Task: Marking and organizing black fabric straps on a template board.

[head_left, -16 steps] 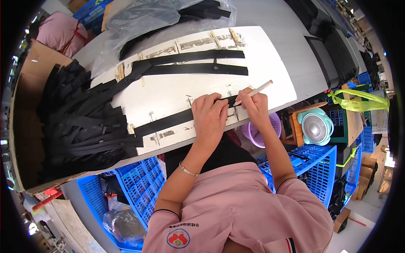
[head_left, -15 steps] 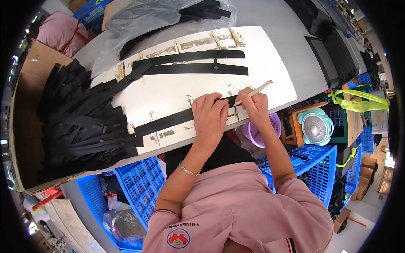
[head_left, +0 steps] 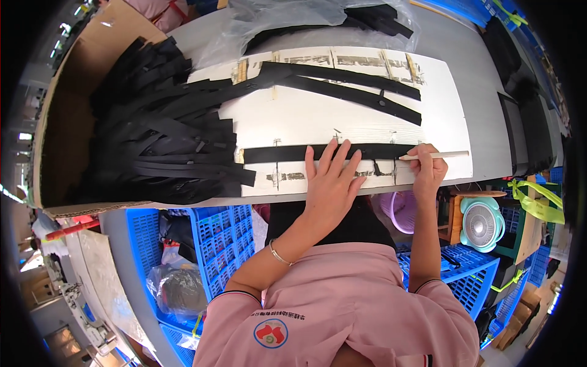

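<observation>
A black zipper strip [head_left: 275, 153] lies straight along the near part of a white board [head_left: 443, 116] that carries dark pen marks and bits of tape. My left hand [head_left: 330, 192] rests flat on the strip, fingers spread, holding it against the board. Its pull hangs toward me, just right of those fingers. Near the strip's right end, my right hand [head_left: 429, 166] pinches a white pencil [head_left: 451, 154], its tip touching or almost touching the black tape. Two more black zipper strips [head_left: 354, 95] stretch across the far half of the board.
A cardboard box [head_left: 73, 92] at the left overflows with black zipper strips [head_left: 165, 147] onto the board. Clear plastic [head_left: 293, 24] with black strips lies beyond. Below the table edge are blue crates [head_left: 223, 244], a purple basket [head_left: 400, 214] and a teal fan [head_left: 483, 224].
My right hand has moved right along the strip with the pencil. My left hand has gone from pinching the strip to lying flat and spread on it. The whole view has shifted.
</observation>
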`<state>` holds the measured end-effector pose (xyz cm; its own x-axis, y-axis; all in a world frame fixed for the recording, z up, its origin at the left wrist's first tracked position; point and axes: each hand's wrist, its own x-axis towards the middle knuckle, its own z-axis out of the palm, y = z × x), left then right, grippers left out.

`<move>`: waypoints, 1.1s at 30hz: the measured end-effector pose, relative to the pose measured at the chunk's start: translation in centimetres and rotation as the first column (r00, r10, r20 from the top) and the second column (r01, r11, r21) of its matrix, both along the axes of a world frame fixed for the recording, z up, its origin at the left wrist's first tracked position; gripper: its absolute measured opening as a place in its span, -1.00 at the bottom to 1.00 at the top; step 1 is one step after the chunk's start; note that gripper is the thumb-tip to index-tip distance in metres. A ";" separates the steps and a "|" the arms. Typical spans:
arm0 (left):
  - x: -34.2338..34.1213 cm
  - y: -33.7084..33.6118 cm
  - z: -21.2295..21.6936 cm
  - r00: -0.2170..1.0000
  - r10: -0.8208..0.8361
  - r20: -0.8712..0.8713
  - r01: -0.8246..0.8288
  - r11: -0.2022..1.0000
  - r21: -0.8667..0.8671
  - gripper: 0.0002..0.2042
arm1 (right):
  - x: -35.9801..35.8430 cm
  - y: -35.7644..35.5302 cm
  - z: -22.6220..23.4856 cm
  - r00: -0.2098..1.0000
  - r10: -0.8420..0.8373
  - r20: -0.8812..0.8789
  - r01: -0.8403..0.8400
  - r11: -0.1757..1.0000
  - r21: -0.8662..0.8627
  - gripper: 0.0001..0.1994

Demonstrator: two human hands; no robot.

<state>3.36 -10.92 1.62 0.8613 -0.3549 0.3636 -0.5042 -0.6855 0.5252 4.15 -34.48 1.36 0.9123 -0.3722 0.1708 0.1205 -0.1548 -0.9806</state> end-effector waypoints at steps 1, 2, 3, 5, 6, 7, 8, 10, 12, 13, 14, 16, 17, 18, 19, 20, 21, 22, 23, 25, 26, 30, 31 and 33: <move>0.9 0.0 0.1 1.000 -0.013 0.000 0.013 0.999 0.034 -0.53 | 0.1 0.1 0.0 0.999 -0.032 0.015 0.032 0.999 0.008 -0.71; 2.3 0.0 0.2 1.000 -0.028 0.000 0.028 0.999 0.044 -0.53 | 0.1 0.1 -0.1 1.000 -0.023 0.015 0.023 1.000 0.009 -0.71; 3.8 0.0 0.1 1.000 -0.014 0.021 0.013 0.999 0.048 -0.53 | 0.2 0.3 -0.2 0.999 -0.032 0.012 0.032 0.999 0.014 -0.71; 6.0 0.3 0.1 1.000 -0.007 0.025 0.006 0.999 0.039 -0.55 | 0.4 0.9 0.0 0.998 -0.061 0.005 0.061 0.998 0.013 -0.72; 6.2 0.5 0.2 1.000 -0.006 0.027 0.005 0.999 0.036 -0.55 | 0.4 0.9 0.0 0.998 -0.060 0.007 0.060 0.998 0.010 -0.72; 6.2 0.9 0.4 1.000 -0.002 -0.010 0.002 1.000 -0.019 -0.55 | 0.3 0.9 -0.1 0.998 -0.062 0.005 0.062 0.998 0.007 -0.72; 6.3 1.5 0.5 0.999 0.001 -0.047 -0.004 0.997 -0.074 -0.55 | 0.4 0.9 -0.2 0.998 -0.063 0.002 0.063 0.998 0.005 -0.72; 4.5 3.7 1.6 0.999 0.007 -0.052 -0.010 0.998 -0.069 -0.60 | 0.3 1.0 0.1 0.998 -0.067 -0.009 0.067 0.998 0.000 -0.72; 1.9 6.9 2.5 0.998 0.064 -0.015 -0.063 0.996 0.062 -0.60 | 0.3 1.2 0.3 0.997 -0.070 -0.023 0.070 0.998 -0.001 -0.72; 0.7 8.4 3.0 0.993 0.113 -0.040 -0.108 0.988 0.113 -0.58 | 0.3 1.1 0.3 0.998 -0.059 -0.018 0.059 0.998 -0.008 -0.72; -0.3 10.0 3.5 0.984 0.166 -0.060 -0.154 0.974 0.167 -0.55 | 0.4 1.1 0.3 0.999 -0.045 -0.013 0.045 0.999 -0.012 -0.72; -1.4 13.0 3.1 0.967 0.255 -0.008 -0.242 0.928 0.284 -0.54 | 0.2 0.7 0.3 0.998 -0.064 -0.028 0.064 0.998 -0.020 -0.72; -1.5 14.5 3.2 0.968 0.249 -0.008 -0.236 0.927 0.292 -0.54 | 0.3 0.8 0.3 0.998 -0.054 -0.039 0.053 0.998 -0.020 -0.72; -1.7 15.9 3.1 0.948 0.317 0.030 -0.308 0.887 0.346 -0.59 | 0.5 0.9 0.2 0.998 -0.056 -0.041 0.056 0.998 -0.015 -0.72; -1.5 16.6 3.1 0.924 0.375 0.071 -0.372 0.842 0.391 -0.64 | 0.6 0.9 0.1 0.998 -0.052 -0.033 0.051 0.998 -0.023 -0.73; -1.2 17.1 3.1 0.928 0.366 0.069 -0.363 0.846 0.391 -0.64 | 0.5 0.8 0.0 0.998 -0.049 -0.026 0.048 0.998 -0.032 -0.73; -0.7 17.4 3.3 0.937 0.344 0.058 -0.342 0.871 0.352 -0.73 | 0.6 0.8 -0.1 0.998 -0.054 -0.025 0.053 0.998 -0.031 -0.73; -0.2 17.4 3.4 0.946 0.320 0.048 -0.319 0.896 0.310 -0.80 | 0.5 0.7 -0.2 0.999 -0.043 -0.019 0.043 0.999 -0.013 -0.73; 0.4 16.9 3.4 0.942 0.326 0.072 -0.334 0.910 0.246 -0.92 | 0.5 0.5 -0.3 0.999 -0.035 -0.013 0.035 0.999 0.002 -0.73; 1.5 15.9 2.9 0.960 0.274 0.067 -0.281 0.942 0.185 -0.94 | 0.4 0.9 0.0 0.999 -0.035 -0.003 0.035 0.999 -0.005 -0.73; 2.1 15.2 2.7 0.972 0.226 0.063 -0.232 0.965 0.124 -0.96 | 0.4 0.9 0.2 1.000 -0.029 0.005 0.029 1.000 -0.011 -0.73; 3.4 8.8 1.5 0.997 0.071 0.034 -0.071 0.997 0.012 -0.96 | 0.3 1.7 0.3 0.998 -0.039 0.043 0.041 0.998 -0.053 -0.78; 3.6 7.0 0.8 0.999 0.043 0.024 -0.043 0.999 -0.026 -0.95 | 0.2 2.1 0.6 0.999 -0.006 0.041 0.010 0.996 -0.087 -0.80; 3.8 3.7 -0.2 1.000 0.004 0.018 -0.002 0.994 -0.105 -0.91 | -1.1 4.4 1.3 0.999 -0.008 0.037 0.011 0.994 -0.110 -0.80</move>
